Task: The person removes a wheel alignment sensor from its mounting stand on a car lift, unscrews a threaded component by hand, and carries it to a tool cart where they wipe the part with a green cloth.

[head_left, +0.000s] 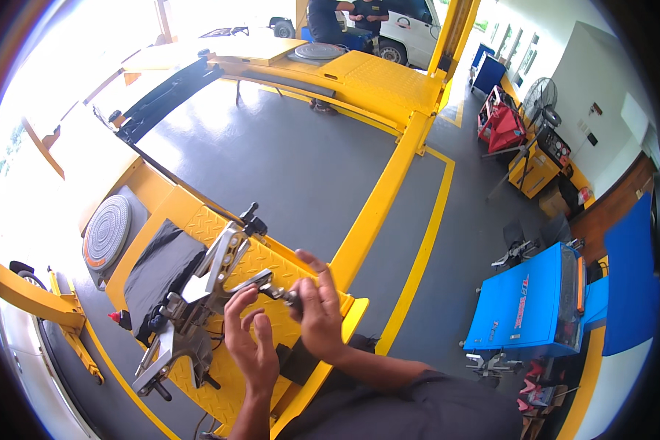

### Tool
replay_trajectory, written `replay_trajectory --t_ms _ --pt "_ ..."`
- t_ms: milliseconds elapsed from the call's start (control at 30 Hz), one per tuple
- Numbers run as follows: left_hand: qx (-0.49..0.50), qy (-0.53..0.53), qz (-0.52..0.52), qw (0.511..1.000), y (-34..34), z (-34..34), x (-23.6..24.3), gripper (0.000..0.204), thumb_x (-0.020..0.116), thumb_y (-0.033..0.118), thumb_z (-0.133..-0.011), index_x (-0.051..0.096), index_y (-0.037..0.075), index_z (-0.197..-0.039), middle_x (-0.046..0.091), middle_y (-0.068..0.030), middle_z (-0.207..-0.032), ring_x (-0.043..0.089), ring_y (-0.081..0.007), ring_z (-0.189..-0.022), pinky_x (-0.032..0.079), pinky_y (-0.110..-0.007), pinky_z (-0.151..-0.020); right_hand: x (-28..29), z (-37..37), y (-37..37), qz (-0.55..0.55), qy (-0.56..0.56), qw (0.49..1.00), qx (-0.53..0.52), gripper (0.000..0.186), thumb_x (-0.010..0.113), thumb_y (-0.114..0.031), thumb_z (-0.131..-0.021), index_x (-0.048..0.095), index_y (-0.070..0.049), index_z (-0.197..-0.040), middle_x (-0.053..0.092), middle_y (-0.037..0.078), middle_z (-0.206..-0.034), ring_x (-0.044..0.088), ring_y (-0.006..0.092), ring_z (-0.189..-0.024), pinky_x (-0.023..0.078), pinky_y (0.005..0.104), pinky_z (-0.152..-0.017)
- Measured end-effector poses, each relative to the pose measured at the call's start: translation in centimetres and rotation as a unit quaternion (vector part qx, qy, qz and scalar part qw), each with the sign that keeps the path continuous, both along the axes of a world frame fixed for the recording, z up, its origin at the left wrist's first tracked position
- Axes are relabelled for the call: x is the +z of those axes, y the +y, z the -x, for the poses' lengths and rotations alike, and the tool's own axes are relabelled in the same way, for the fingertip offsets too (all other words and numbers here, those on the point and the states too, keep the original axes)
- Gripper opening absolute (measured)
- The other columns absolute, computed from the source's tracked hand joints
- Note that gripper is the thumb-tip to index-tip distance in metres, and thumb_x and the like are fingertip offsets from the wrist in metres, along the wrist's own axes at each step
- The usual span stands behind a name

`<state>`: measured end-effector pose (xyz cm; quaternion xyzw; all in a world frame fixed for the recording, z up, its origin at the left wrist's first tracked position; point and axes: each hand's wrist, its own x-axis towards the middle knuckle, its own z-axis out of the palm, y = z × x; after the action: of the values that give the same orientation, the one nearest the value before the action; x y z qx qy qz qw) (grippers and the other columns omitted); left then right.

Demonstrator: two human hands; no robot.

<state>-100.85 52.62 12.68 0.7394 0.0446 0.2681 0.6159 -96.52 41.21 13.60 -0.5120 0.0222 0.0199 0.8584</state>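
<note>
My right hand (314, 315) grips a dark knob (295, 301) at the end of a short metal fitting (265, 282), with one finger raised. Just left of it, my left hand (253, 341) is half curled with its fingers apart, near the fitting; whether it touches the metal is unclear. A metal wheel clamp (219, 256) with black knobs and several arms rests on the yellow tread-plate platform (260, 257). A dark cloth or pad (159, 268) lies beside the clamp, and a round turntable plate (106, 231) sits farther left.
A yellow lift beam (374, 216) runs beside me. A blue cabinet (517, 297) stands at right, with a fan (540, 99) and red cart (500, 117) behind. Two people (326, 22) stand by a white car (411, 29) at the back. A yellow jointed arm (33, 293) is at left.
</note>
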Motion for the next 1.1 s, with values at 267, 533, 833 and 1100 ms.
replay_trajectory --t_ms 267,533,833,1100 --pt "0.038 0.051 0.047 0.997 -4.5 0.8 0.6 0.046 0.060 0.031 -0.109 0.057 -0.008 -0.133 0.065 -0.0181 -0.133 0.066 -0.0254 -0.119 0.051 -0.040 -0.105 -0.4 -0.2 -0.1 -0.123 -0.073 0.979 0.147 0.045 0.035 -0.018 -0.118 0.037 -0.006 -0.162 0.060 0.004 -0.110 0.057 0.0076 -0.101 0.050 0.0264 -0.095" --pt "0.060 0.024 -0.053 0.997 -7.9 0.8 0.4 0.046 0.057 0.037 -0.113 0.056 -0.004 -0.134 0.065 -0.0158 -0.133 0.064 -0.0235 -0.123 0.050 -0.039 -0.105 -1.2 -0.7 -3.3 -0.137 -0.137 0.972 0.130 0.045 0.032 -0.018 -0.119 0.034 -0.004 -0.161 0.065 0.008 -0.100 0.065 0.0133 -0.093 0.053 0.0310 -0.092" --pt "0.005 -0.036 -0.030 0.999 -13.8 0.1 0.1 0.055 0.052 0.049 -0.113 0.047 0.001 -0.139 0.067 -0.0133 -0.119 0.067 -0.0241 -0.108 0.057 -0.036 -0.089 -3.2 0.2 -15.1 0.004 -0.063 0.998 0.023 0.047 0.043 -0.022 -0.117 0.035 -0.008 -0.160 0.067 0.010 -0.106 0.067 0.0116 -0.088 0.054 0.0268 -0.079" --pt "-0.056 0.000 0.058 0.997 -24.3 -1.6 -2.6 0.041 0.067 0.036 -0.108 0.048 0.006 -0.128 0.066 -0.0094 -0.105 0.071 -0.0206 -0.093 0.062 -0.031 -0.071 -10.7 -3.1 -33.3 0.150 -0.036 0.972 -0.175 0.039 0.046 -0.015 -0.114 0.045 -0.007 -0.152 0.071 0.011 -0.105 0.071 0.0119 -0.071 0.049 0.0220 -0.060"
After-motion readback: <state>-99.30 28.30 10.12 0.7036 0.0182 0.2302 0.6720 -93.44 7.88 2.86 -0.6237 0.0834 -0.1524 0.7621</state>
